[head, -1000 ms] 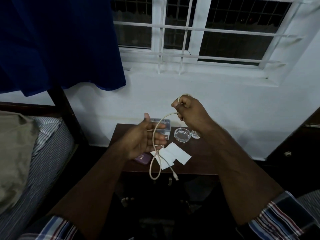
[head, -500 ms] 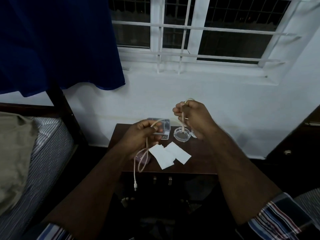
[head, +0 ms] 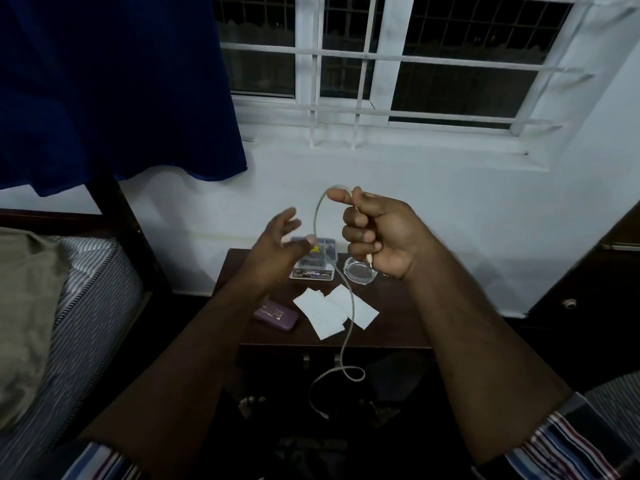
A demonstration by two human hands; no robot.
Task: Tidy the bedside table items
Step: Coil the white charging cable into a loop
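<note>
Above the dark wooden bedside table [head: 394,329], my right hand [head: 384,233] grips a pale charging cable [head: 350,308]. The cable arcs over my right thumb, drops past my left thumb tip and hangs in front of the table, curling into a small loop below its front edge. A plug end pokes out under my right fist. My left hand [head: 273,251] is blurred, with its fingers spread; only the thumb is near the cable. On the table lie white paper pieces [head: 325,315], a purple case [head: 275,315], a clear plastic box [head: 322,263] and a glass dish [head: 358,273].
A bed with a striped mattress [head: 86,306] and a beige pillow [head: 24,306] stands left of the table. A blue curtain [head: 114,84] hangs above it. A barred window [head: 381,64] is set in the white wall. A dark cabinet [head: 588,289] stands at the right.
My left hand has let go of the cable and opened its fingers. The cable's free length has swung from the left side toward the middle and now hangs lower. My right hand rose slightly.
</note>
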